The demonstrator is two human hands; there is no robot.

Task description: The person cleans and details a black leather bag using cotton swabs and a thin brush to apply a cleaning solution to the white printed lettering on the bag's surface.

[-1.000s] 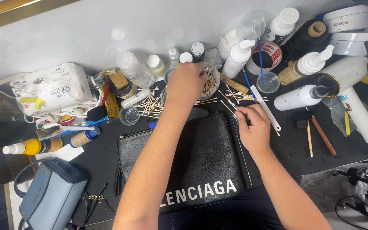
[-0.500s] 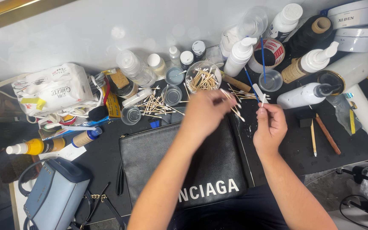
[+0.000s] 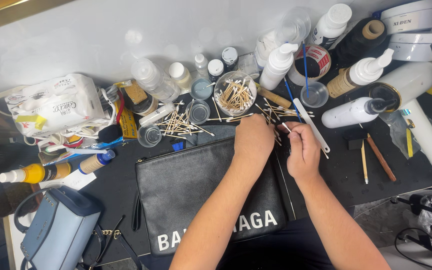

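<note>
I see my left hand [image 3: 252,137] has come back from the swab cup [image 3: 234,93] onto the black pouch [image 3: 201,192]; my right hand [image 3: 302,150] pinches a cotton swab [image 3: 286,127], hands close together.

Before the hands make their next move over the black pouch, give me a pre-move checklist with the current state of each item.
1. Cotton swab gripped in right hand: ok, its tip shows above the fingers.
2. Left hand resting on the black pouch's top edge: ok.
3. Pouch flat on the table: ok.
4. Swab bowl upright behind the hands: ok.
5. Loose swabs scattered beside the pouch: not ok.
6. Pouch zipper open or closed: cannot tell, hands cover it.
</note>
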